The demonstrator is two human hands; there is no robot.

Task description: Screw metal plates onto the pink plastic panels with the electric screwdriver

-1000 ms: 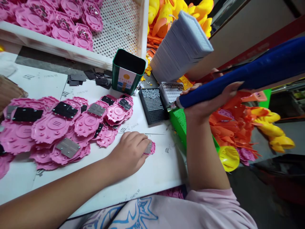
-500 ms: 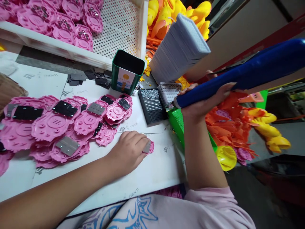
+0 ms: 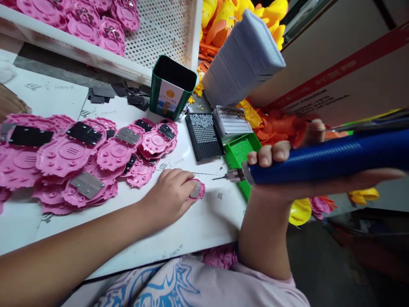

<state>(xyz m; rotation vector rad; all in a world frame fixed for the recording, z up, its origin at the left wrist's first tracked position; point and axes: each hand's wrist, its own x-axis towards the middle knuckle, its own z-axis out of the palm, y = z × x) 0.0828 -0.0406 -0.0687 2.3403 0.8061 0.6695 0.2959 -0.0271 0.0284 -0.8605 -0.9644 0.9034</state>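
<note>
The left hand grasps a pink casing, mostly hidden and apparently flat on the white tabletop, while the right hand grips a blue screwdriver, its bit pointing toward that casing but apart from it, with a black screw tray beyond and overlapping pink shells leftward.

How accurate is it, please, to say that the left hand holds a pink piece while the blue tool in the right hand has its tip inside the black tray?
Not quite: the head view shows the tip outside the black tray, pointing toward the pink piece. The left hand holds that piece, and the right hand the blue tool.
</note>
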